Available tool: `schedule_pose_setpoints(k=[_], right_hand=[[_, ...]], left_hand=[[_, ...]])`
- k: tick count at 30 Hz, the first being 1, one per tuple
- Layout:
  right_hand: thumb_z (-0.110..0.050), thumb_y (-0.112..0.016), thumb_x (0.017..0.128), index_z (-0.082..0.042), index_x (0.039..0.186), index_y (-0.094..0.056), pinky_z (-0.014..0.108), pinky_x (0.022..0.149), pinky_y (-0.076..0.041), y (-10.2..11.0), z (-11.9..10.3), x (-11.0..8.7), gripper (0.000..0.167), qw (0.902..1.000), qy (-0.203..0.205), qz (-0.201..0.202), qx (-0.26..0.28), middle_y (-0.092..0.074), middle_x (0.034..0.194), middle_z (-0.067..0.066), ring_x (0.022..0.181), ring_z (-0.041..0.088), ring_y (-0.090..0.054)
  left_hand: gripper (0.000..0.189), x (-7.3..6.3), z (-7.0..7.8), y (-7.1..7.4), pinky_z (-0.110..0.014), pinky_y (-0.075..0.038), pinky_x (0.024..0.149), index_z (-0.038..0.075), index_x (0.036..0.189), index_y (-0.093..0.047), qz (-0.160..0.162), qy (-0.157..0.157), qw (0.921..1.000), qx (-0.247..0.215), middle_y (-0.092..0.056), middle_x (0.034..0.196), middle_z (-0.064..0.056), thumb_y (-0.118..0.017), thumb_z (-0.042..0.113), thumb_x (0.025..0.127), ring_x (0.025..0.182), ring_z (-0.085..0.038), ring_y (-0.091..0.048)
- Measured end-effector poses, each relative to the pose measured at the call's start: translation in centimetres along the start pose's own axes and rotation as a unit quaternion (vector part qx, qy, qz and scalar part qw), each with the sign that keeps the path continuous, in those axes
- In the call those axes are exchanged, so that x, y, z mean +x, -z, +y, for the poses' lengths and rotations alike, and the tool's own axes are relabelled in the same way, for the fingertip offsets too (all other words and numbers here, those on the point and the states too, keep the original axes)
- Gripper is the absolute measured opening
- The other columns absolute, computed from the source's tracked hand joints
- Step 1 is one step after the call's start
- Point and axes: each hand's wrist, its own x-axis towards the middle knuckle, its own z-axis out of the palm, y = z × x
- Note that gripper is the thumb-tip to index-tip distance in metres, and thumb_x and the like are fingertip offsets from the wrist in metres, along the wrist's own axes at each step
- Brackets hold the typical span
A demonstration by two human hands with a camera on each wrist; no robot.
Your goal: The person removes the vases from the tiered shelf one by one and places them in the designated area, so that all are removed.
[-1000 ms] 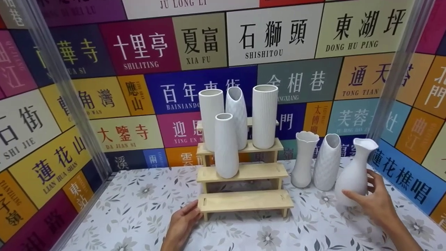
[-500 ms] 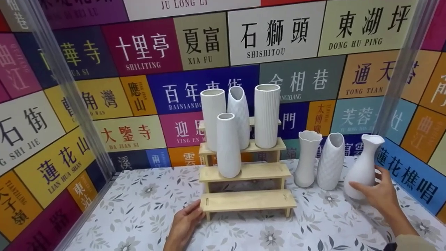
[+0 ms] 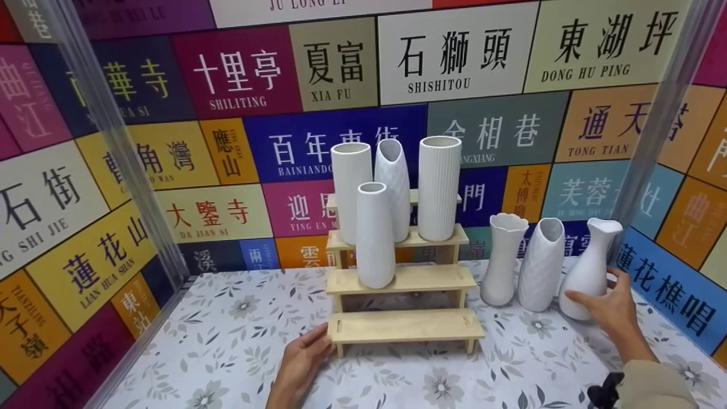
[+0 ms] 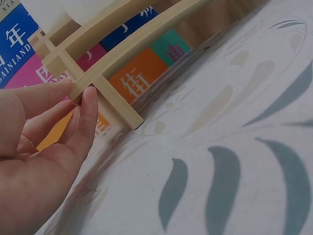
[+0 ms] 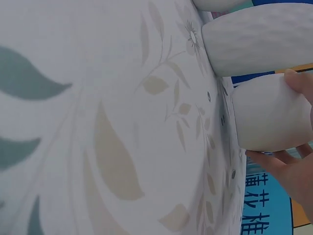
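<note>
My right hand (image 3: 612, 304) grips the lower body of a white vase (image 3: 585, 278) with a narrow neck and flared, wavy rim. It stands upright at the right end of a row, beside a vase with a slanted mouth and a diamond texture (image 3: 542, 267). The right wrist view shows fingers and thumb around the rounded base of the held vase (image 5: 269, 112). At the stepped wooden stand (image 3: 406, 328), my left hand (image 3: 301, 360) pinches the front left corner of the lowest step. Thumb and fingertips meet at that wooden corner (image 4: 85, 83) in the left wrist view.
On the middle step stands a smooth, slim vase (image 3: 376, 238). Higher up are a plain cylinder vase (image 3: 349, 187), a slant-mouthed vase (image 3: 397, 187) and a ribbed cylinder vase (image 3: 440, 187). A scalloped-rim vase (image 3: 502, 261) stands right of the stand. A patterned cloth (image 3: 238, 335) covers the table.
My right hand has shifted the flared-rim vase slightly back and set it close to the other two in the row. The left hand stays at the stand's corner.
</note>
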Motion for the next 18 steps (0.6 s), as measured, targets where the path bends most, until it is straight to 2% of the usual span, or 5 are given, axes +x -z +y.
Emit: schedule_pose_setpoints(k=[11, 18], right_hand=[[-0.033, -0.077, 0.088, -0.011, 0.159, 0.008, 0.071, 0.115, -0.029, -0.7, -0.1, 0.5, 0.113, 0.9991, -0.028, 0.019, 0.025, -0.004, 0.165, 0.030, 0.148, 0.053, -0.019], [-0.029, -0.076, 0.089, -0.012, 0.160, 0.009, 0.071, 0.115, -0.031, -1.5, 0.1, 0.3, 0.112, 0.9987, -0.032, 0.012, 0.039, -0.004, 0.166, 0.028, 0.148, 0.052, -0.018]], left_hand=[[0.058, 0.0, 0.2, -0.2, -0.027, -0.059, 0.093, -0.009, 0.145, -0.043, -0.002, -0.004, 1.0000, 0.000, -0.057, 0.141, -0.023, -0.066, 0.006, 0.094, 0.103, -0.010, -0.066], [0.060, -0.2, 0.0, 0.1, -0.026, -0.059, 0.093, -0.010, 0.146, -0.042, -0.003, -0.014, 0.9998, 0.010, -0.057, 0.141, -0.024, -0.067, 0.008, 0.094, 0.105, -0.010, -0.066]])
